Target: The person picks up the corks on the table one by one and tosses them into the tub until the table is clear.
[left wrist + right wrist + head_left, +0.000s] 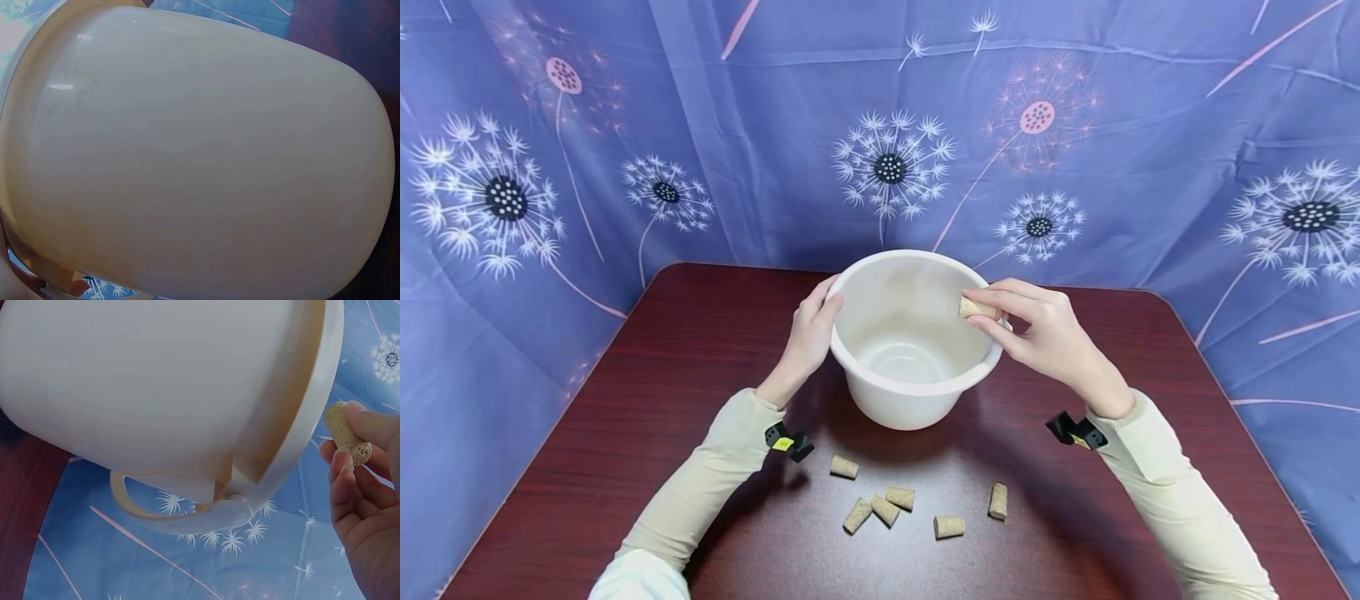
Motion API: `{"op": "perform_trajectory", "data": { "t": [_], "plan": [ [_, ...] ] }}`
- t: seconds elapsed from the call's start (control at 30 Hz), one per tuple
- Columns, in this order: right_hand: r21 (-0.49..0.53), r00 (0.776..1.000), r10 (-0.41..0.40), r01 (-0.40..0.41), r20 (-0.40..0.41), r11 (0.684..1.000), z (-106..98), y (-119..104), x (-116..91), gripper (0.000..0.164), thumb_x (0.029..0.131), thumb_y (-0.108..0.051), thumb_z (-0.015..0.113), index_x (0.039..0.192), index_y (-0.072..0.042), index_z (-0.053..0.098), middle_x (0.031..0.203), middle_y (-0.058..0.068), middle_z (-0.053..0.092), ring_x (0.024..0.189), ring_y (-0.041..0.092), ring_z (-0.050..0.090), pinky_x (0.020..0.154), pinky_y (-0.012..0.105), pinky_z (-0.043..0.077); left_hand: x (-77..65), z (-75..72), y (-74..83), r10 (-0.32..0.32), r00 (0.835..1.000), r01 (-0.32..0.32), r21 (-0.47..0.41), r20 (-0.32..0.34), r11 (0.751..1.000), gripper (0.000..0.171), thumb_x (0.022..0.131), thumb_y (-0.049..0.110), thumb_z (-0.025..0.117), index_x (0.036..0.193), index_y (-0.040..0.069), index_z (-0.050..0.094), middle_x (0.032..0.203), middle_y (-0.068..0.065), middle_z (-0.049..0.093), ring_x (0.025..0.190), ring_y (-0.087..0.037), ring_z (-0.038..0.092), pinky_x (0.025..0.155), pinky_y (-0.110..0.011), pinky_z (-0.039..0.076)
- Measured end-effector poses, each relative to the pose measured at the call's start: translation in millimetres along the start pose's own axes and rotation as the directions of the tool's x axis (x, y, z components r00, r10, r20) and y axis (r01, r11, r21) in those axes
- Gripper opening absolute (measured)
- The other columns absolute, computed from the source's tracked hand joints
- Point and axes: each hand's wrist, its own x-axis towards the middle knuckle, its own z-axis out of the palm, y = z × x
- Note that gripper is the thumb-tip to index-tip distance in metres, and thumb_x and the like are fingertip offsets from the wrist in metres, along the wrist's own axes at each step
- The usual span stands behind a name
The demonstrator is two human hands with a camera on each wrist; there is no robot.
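Observation:
A white plastic bucket (910,408) stands upright on the table, its inside visible in the head view with nothing seen in it. My left hand (811,327) grips its left rim, thumb over the edge; the left wrist view is mostly filled by the bucket's outer wall (200,150). Between thumb and fingers, my right hand (1037,325) pinches a cork (976,308) above the right side of the rim. The right wrist view also shows this cork (345,432) apart from the rim, along with the bucket's loop handle (122,494).
Several corks lie on the dark red wooden table (730,350) in front of the bucket, among them a left one (844,467) and a right one (997,502). A blue cloth with dandelion prints (775,125) hangs behind the table.

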Motion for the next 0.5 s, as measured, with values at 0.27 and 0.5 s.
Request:
{"op": "perform_trajectory", "data": {
  "t": [0.27, 0.5],
  "plan": [
    [-0.008, 1.000, -0.016, 0.016, -0.004, 1.000, 2.0, -2.0, 1.1, 0.024, 0.084, -0.015, 0.074, 0.105, -0.003, 0.074, 0.087, 0.004, 0.070, 0.066, 0.008, 0.056, 0.054, 0.015, 0.039, -0.3, 0.0, 0.7, -0.002, 1.000, 0.002, 0.000, 0.003, 1.000, 0.044, 0.098, 0.021, 0.042, 0.140, 0.009, 0.051, 0.133, -0.015, 0.059, 0.114, -0.029, 0.059, 0.098, -0.044, 0.048],
    [-0.015, 1.000, -0.001, 0.001, -0.003, 1.000, 3.0, -4.3, 5.8, 0.026, 0.080, -0.011, 0.077, 0.105, -0.004, 0.074, 0.087, 0.003, 0.070, 0.066, 0.008, 0.055, 0.054, 0.018, 0.039, -0.4, 0.2, 1.0, -0.005, 1.000, 0.005, -0.004, 0.003, 1.000, 0.044, 0.098, 0.021, 0.043, 0.140, 0.010, 0.051, 0.133, -0.015, 0.059, 0.113, -0.030, 0.060, 0.097, -0.044, 0.048]
  ]
}}
